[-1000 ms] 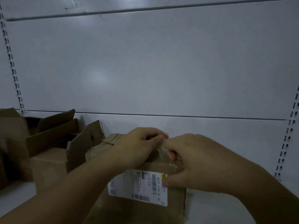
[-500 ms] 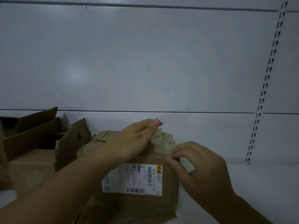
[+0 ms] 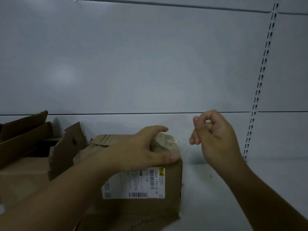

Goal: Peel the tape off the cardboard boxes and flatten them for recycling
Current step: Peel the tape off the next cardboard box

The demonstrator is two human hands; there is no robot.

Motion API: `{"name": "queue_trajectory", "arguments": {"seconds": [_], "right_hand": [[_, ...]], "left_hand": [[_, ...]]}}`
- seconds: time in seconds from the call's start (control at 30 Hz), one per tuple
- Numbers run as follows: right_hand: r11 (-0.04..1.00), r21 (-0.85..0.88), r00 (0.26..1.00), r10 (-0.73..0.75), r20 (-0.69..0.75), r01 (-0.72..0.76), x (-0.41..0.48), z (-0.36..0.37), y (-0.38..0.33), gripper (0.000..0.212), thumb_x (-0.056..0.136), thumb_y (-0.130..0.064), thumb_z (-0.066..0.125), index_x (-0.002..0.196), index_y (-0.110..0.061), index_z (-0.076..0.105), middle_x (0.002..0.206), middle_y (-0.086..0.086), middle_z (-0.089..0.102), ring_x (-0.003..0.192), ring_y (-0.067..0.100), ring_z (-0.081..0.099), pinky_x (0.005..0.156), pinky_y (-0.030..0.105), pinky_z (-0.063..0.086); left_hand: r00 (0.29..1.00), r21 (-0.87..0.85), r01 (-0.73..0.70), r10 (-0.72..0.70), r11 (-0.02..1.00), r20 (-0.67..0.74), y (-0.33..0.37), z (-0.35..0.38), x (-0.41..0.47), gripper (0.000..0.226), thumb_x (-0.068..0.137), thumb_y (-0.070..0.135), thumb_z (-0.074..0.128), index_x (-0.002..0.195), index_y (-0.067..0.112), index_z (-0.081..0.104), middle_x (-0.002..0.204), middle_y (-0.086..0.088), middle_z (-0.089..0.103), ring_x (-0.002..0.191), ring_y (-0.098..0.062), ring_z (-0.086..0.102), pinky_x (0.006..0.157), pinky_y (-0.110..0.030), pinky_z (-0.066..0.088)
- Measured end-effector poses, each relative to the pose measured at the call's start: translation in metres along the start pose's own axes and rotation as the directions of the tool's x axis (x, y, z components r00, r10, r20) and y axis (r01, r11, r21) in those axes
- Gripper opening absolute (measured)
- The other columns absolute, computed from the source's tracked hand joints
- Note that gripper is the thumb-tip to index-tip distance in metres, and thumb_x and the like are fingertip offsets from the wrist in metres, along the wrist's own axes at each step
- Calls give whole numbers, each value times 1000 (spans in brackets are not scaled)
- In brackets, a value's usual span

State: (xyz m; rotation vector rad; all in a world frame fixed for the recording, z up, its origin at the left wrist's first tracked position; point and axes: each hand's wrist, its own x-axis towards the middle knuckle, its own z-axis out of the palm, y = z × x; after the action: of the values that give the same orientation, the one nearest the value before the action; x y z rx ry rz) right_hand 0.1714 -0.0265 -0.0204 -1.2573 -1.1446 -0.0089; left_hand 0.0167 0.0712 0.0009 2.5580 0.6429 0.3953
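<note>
While left hand [image 3: 140,150] grips tape [image 3: 166,142] on label-forward box [image 3: 133,211], right hand [image 3: 216,135] curled, hold unclear.

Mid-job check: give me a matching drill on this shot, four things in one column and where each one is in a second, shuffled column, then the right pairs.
Things:
1. left hand
2. right hand
3. label
4. open box

Places:
A. far left, flaps up
B. stuck on the near face of the box
C. raised in the air, right of the box
D. gripping the box's top edge

Pairs: 1-D, 2-C, 3-B, 4-A
</note>
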Motion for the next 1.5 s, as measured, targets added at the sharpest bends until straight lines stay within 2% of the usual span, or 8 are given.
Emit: {"name": "queue_trajectory", "arguments": {"seconds": [0.23,0.43,0.6,0.67,0.83,1.07,1.23,1.5], "right_hand": [[791,-496,793,23,609,357,18,-11,-10,43,66,-71,56,76,-29,58,77,-9,62,75,7,58,71,36,53],[715,-423,539,76,839,557,42,-14,-18,20,82,-39,66,76,-23,55,84,-8,58,80,8,52,75,34,48],[843,-304,372,135,918,444,68,-11,-12,17,87,-25,66,76,-14,59,79,-13,63,74,-3,57,75,20,45],[923,-242,383,117,916,298,76,-14,1,17,88,-16,65,72,-15,59,76,-15,64,75,-6,60,75,20,46],[995,-93,489,101,866,-41,92,-27,20,17,79,-11,64,64,-13,56,68,-9,64,68,4,60,72,19,47],[970,174,884,73,463,-172,119,-32,31,25,92,-7,53,67,-7,52,71,7,60,61,13,56,64,28,49],[832,390,906,280,319,-394,116,-6,50,30,100,-18,45,70,-11,46,83,9,65,69,26,59,63,35,56],[831,464,934,356,-22,-306,127,11,72,28,100,-23,43,75,-12,46,56,1,55,45,13,55,47,26,48]], "left_hand": [[997,-55,-3,-1,998,-72,-5,7,7,43,78,64,52,117,46,50,85,17,56,72,1,57,61,-12,40],[1000,-52,19,-19,998,-2,0,1,0,73,71,64,60,135,51,26,110,22,57,90,13,56,69,-1,43],[994,155,81,-69,985,-82,3,8,1,127,57,59,78,134,56,-23,157,14,-14,143,-15,19,113,-30,29],[989,175,119,-102,977,-104,6,10,2,134,52,63,79,129,56,-30,151,17,-32,146,-17,6,117,-39,22],[970,321,238,-240,917,-35,11,11,4,134,59,73,67,142,34,-31,156,12,19,137,-14,29,89,-19,21],[975,510,211,-217,834,-47,19,11,3,117,61,84,53,147,40,-12,156,21,10,141,-5,19,109,-25,19],[984,538,159,-175,828,-22,23,12,4,99,62,84,49,144,53,2,151,34,-2,136,12,3,111,-22,8],[979,603,107,-188,791,73,20,9,8,92,48,95,28,131,70,-2,123,56,-11,100,35,-18,110,-17,2]]}}
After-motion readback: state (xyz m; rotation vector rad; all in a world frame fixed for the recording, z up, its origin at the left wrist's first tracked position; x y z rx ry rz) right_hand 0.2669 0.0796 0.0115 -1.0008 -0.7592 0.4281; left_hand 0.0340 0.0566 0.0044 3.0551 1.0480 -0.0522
